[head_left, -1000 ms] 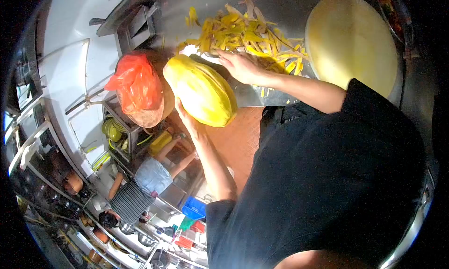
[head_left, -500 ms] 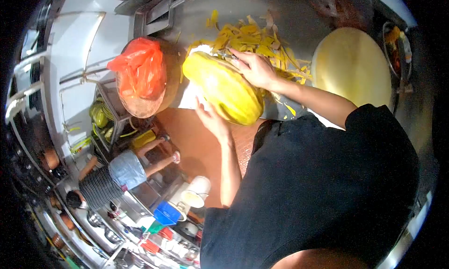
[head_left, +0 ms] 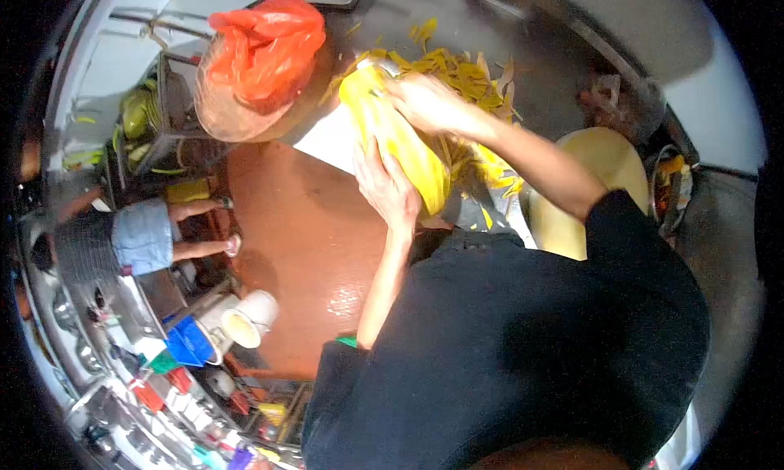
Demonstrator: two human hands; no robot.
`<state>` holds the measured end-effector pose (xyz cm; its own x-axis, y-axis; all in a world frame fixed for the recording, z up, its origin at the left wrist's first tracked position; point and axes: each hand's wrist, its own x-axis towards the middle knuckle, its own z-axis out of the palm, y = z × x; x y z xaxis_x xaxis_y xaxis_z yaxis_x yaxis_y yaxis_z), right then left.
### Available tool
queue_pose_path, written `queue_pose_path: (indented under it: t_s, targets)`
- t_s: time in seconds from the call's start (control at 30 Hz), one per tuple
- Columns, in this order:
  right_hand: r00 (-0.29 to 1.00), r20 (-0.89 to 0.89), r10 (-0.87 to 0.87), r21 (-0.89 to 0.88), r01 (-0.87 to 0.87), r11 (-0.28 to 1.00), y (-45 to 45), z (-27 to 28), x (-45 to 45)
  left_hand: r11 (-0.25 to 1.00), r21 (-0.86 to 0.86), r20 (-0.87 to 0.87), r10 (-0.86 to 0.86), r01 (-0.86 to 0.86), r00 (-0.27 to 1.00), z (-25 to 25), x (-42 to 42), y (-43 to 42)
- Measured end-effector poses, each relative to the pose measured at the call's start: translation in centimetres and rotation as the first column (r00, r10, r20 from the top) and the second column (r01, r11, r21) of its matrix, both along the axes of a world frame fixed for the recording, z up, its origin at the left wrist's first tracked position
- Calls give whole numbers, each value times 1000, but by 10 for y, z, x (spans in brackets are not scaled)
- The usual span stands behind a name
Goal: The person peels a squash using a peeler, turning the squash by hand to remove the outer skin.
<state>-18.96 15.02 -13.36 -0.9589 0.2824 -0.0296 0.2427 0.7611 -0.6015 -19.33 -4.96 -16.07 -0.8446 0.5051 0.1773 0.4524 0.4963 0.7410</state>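
A large, long yellow fruit that looks like a papaya [head_left: 408,164] lies on a white board [head_left: 333,139] at the counter's edge. My left hand [head_left: 388,188] rests against its near-left flank, fingers stretched out along the skin. Over its upper right side, my right hand [head_left: 429,102] is closed around a small peeler, mostly hidden by the fingers and blurred by motion. Yellow peel strips [head_left: 457,74] are heaped just beyond the fruit, and some lie beside my right forearm.
A red plastic bag [head_left: 269,49] sits on a round container left of the board. A pale round board [head_left: 592,176] lies right, near a bowl of scraps [head_left: 671,184]. Across the reddish floor [head_left: 302,249], a person [head_left: 122,237] stands near a white bucket [head_left: 251,316].
My view has turned, shifting the surroundings. My left hand has moved up onto the fruit's side. My right hand has shifted along the fruit's upper side, the small tool still in it.
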Motion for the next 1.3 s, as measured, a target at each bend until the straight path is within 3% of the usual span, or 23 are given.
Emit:
queue_pose_path:
  t_s: [0.03,0.07,0.17,0.2,0.27,0.3,0.37,0.43,0.5,0.57,0.6,0.63,0.67,0.7,0.77,0.93,1.0,1.03,1.1,1.13,1.2,1.23,1.3]
  targets:
    - [998,-12,-57,-108,56,993,-21,33,38,1000,5,2,23,-23,1000,-1,0,-2]
    - [992,126,-19,-51,26,998,-26,59,62,998,43,13,44,-45,999,-3,-1,-1]
    - [983,175,63,122,-85,989,-3,66,42,993,100,56,57,-62,997,-6,4,-6]
    - [981,190,29,175,-63,982,3,67,10,994,99,68,43,-50,997,-5,2,-9]
    - [989,55,-136,81,131,988,5,35,-49,993,107,74,39,-47,996,-5,-4,-6]
    - [992,68,-108,168,96,981,10,6,-63,994,96,80,42,-49,996,-5,-3,-8]
    - [987,25,-159,129,155,979,-16,18,-34,995,84,77,47,-53,996,-8,-4,-14]
    - [992,112,-66,9,65,998,-38,47,32,993,95,57,71,-76,996,-12,-2,-14]
    - [997,-45,59,104,-54,993,-52,68,89,991,83,52,98,-102,994,-10,-1,-12]
    - [970,241,34,82,-55,995,-38,76,85,990,89,48,103,-107,994,-9,-2,-15]
    - [957,281,-68,177,18,984,-34,87,54,990,107,52,89,-94,995,-11,-3,-14]
    - [990,127,-69,246,36,969,-20,67,26,988,127,54,77,-83,996,-13,-3,-12]
    - [992,-44,-121,230,128,965,-13,37,-1,988,124,54,85,-92,995,-13,-4,-8]
    - [979,127,-158,135,141,981,-13,14,-13,988,117,59,95,-101,994,-11,-4,-6]
    - [968,-96,-233,168,246,955,-66,15,34,991,92,52,88,-92,995,-11,-3,-13]
    - [960,201,-194,92,178,980,-120,67,140,980,150,66,122,-130,990,-9,-1,-9]
    - [974,-39,-222,-2,222,975,-84,49,103,979,169,50,107,-114,993,-16,-1,-10]
    - [956,-103,-276,95,285,954,-74,41,75,977,183,43,103,-109,994,-18,-1,-7]
    - [958,36,-284,-40,285,958,-65,25,50,972,191,55,128,-136,990,-16,1,-1]
    - [943,-170,-287,97,306,947,-87,9,76,973,187,55,129,-138,990,-13,-1,-5]
    - [919,-186,-348,26,359,933,-118,-7,137,971,192,32,142,-146,989,-16,-2,-3]
    - [937,86,-340,-30,343,939,-132,29,159,974,174,33,142,-145,989,-17,4,-9]
    - [950,39,-311,-39,312,949,-134,32,180,974,173,35,144,-148,989,-16,3,-9]
